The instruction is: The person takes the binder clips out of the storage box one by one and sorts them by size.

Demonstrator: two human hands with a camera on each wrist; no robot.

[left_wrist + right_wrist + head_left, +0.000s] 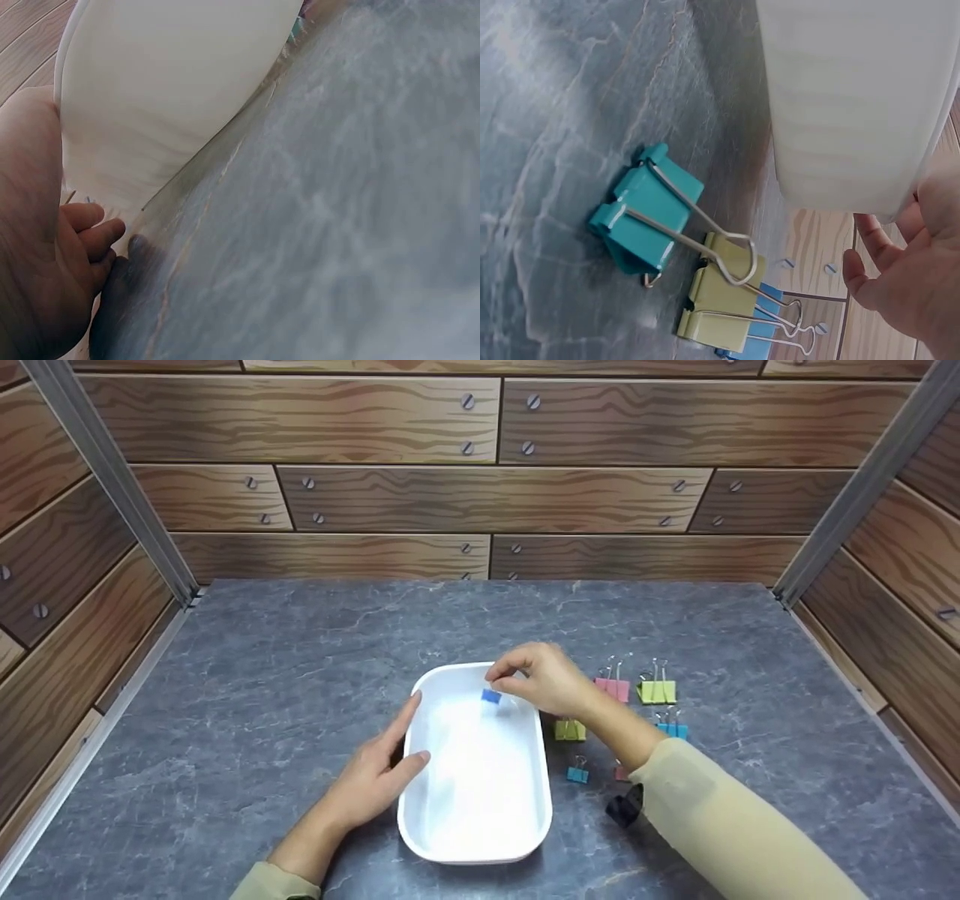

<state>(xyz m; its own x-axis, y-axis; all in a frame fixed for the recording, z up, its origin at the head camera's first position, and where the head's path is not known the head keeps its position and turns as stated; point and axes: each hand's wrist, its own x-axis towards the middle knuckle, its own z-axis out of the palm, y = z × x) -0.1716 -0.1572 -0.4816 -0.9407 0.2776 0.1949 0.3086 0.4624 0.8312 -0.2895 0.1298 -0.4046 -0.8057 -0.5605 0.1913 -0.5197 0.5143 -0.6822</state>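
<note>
A white plastic tray (480, 780) with rounded corners lies on the table. My left hand (375, 776) holds its left side, thumb over the rim and the index finger along the outer wall. Over the far end of the tray, my right hand (544, 679) pinches a small blue binder clip (491, 696) between thumb and fingertips. The clip hangs just below the fingers, inside the tray's outline. In the right wrist view the tray wall (855, 105) hides the clip and the right hand's fingertips.
Right of the tray stand several binder clips: a pink one (613, 690), a large yellow one (658, 691), a smaller yellow one (570, 730), a blue one (673, 730) and a small teal one (577, 774). The right forearm partly covers a small red clip (622, 773).
</note>
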